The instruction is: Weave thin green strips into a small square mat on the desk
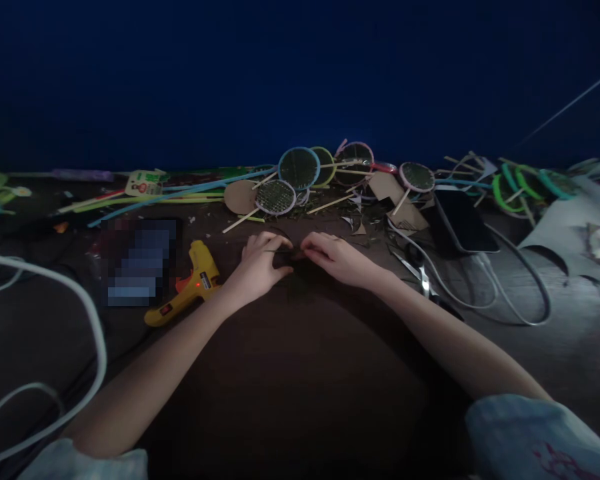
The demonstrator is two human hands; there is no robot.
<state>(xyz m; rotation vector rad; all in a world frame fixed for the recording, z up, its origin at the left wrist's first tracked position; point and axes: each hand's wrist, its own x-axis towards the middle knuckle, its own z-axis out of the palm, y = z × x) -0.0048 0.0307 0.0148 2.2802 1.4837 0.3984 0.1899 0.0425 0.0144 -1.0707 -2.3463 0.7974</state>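
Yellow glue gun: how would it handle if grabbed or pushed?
Lying on its side, the yellow glue gun likely slides rather than rolls. Body looks like rigid plastic, probably stiff. Its red light glows, so the tip may be hot.

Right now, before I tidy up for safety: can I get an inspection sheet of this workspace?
Surface: dark tabletop, scraps at rear.
Job's things: dark thin piece, too dim to identify.
Clutter: yellow glue gun, red light lit; metal scissors; round mesh paddles on sticks; black flat phone.
Hands: left hand and right hand both pinch the piece.
Cables: white cables looping at left and right.
Surroundings: dark blue wall.
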